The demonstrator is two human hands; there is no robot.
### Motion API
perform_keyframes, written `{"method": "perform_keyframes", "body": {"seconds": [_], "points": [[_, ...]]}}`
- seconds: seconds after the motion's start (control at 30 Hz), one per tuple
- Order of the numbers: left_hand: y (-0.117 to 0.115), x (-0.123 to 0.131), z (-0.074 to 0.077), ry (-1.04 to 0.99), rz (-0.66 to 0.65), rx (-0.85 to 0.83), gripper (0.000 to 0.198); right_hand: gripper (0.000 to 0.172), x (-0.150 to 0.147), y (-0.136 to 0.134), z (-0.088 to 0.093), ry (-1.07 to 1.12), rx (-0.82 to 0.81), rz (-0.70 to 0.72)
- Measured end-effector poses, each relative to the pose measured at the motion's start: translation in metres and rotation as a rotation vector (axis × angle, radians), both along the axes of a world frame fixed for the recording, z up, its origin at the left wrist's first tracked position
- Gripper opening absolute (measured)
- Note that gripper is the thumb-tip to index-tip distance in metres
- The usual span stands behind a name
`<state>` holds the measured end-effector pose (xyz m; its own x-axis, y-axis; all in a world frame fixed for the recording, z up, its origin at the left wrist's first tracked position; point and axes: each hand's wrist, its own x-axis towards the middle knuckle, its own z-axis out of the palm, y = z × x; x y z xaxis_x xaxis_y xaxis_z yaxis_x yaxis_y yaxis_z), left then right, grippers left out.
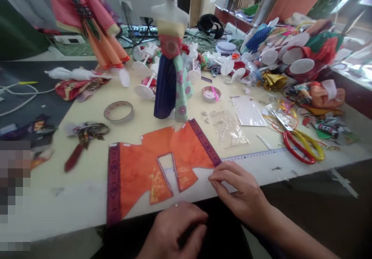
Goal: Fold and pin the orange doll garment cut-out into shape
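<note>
Well, I see the right hand [240,191] pinching the purple-trimmed corner of the orange fabric garment piece [186,146], lying flat at lower centre on the cream table [66,185]. The left hand [173,232] is curled, fingers pressed together, at the table edge; I cannot tell if it holds something.

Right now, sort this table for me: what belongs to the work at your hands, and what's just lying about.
In use: right hand, left hand, orange fabric garment panel, ruler.

Lying about: red-handled scissors, dressed display form, tape roll, clear plastic bag.
</note>
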<state>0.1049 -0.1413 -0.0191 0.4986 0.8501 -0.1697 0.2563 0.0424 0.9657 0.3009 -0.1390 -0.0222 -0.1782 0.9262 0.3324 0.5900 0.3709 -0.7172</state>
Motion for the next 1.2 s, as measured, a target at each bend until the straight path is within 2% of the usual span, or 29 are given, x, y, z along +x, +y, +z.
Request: {"method": "perform_keyframes", "body": {"seconds": [0.07, 0.1, 0.2, 0.3, 0.47, 0.63, 1.03, 1.2], "points": [[0.002, -0.01, 0.0, 0.014, 0.143, -0.188, 0.013, 0.015, -0.013, 0.0, 0.0, -0.014, 0.026, 0.04], [0.004, -0.012, 0.001, -0.01, 0.175, -0.305, 0.015, 0.015, -0.018, 0.0, 0.001, -0.03, 0.044, 0.057], [0.01, -0.012, 0.003, -0.149, 0.21, -0.571, 0.019, 0.016, -0.028, -0.002, 0.001, -0.123, 0.133, 0.105], [0.012, -0.009, 0.003, -0.252, 0.193, -0.669, 0.021, 0.016, -0.032, -0.005, 0.002, -0.242, 0.238, 0.144], [0.01, -0.01, -0.002, -0.314, 0.165, -0.71, 0.028, 0.018, -0.033, -0.01, 0.001, -0.348, 0.348, 0.163], [0.009, -0.012, -0.005, -0.354, 0.145, -0.726, 0.03, 0.014, -0.034, -0.011, -0.002, -0.339, 0.423, 0.177], [0.008, -0.011, -0.005, -0.342, 0.095, -0.745, 0.029, 0.014, -0.033, -0.013, 0.002, -0.375, 0.388, 0.184], [0.008, -0.012, -0.005, -0.371, 0.114, -0.781, 0.026, 0.014, -0.034, -0.013, 0.004, -0.333, 0.354, 0.199]]}}
